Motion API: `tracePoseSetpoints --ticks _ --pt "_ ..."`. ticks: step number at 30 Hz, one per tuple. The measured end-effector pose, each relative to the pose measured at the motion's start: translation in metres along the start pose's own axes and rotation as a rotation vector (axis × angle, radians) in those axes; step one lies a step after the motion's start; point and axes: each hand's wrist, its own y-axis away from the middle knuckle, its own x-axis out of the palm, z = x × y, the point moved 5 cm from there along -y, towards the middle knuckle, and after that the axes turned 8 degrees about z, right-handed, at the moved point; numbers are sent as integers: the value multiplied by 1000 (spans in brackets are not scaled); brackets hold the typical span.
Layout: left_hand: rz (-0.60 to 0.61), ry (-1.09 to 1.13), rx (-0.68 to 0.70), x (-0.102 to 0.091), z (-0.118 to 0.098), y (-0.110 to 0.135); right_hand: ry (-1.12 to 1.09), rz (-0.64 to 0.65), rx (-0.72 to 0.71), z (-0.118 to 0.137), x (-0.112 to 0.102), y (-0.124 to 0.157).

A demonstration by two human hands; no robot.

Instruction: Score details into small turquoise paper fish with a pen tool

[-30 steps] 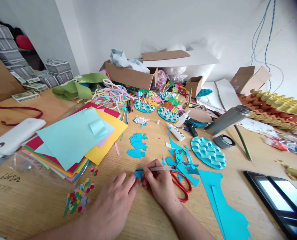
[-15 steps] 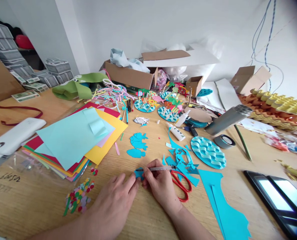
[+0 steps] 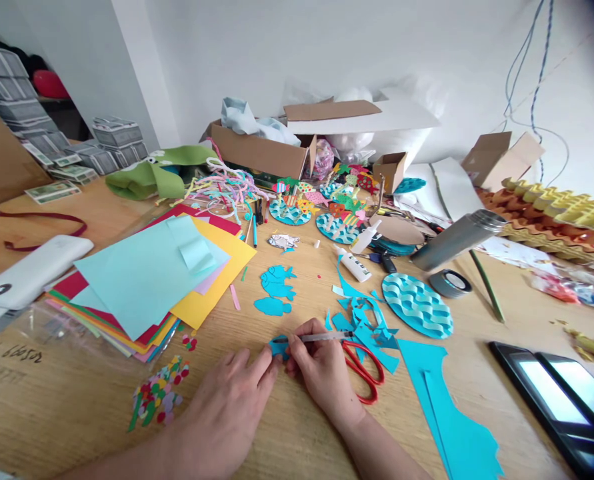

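Observation:
My right hand (image 3: 323,370) grips a pen (image 3: 319,337), its tip resting over a small blue paper piece (image 3: 278,347) on the table. Fingers stretched out, my left hand (image 3: 231,403) lies on the table and its fingertips touch that piece from the left. Most of the paper is covered by my fingers. Just beyond are blue paper fish cut-outs (image 3: 277,281), some with drawn lines. Red-handled scissors (image 3: 368,380) lie right beside my right hand, their blades under blue paper scraps (image 3: 371,327).
Stacked coloured paper (image 3: 131,280) and punched paper dots (image 3: 159,390) lie to the left. Rightward are a larger blue sheet (image 3: 447,407), a wavy-patterned blue oval (image 3: 417,305), a steel flask (image 3: 457,239) and a black device (image 3: 551,400). Glue bottles (image 3: 354,265) and boxes (image 3: 261,150) are farther back.
Hardly anything differs. Both hands keep their places on the blue paper piece, and the view has shifted very slightly.

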Motion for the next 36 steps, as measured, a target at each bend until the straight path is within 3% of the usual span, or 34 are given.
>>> tracePoseSetpoints --ticks 10,16,36 --pt "-23 -24 -5 0 0 0 -5 4 -11 -2 1 -1" --pt "25 -28 -17 -1 -1 1 9 2 -16 -3 0 0" --pt "-150 -8 1 15 3 -3 17 10 -13 -7 0 -2"
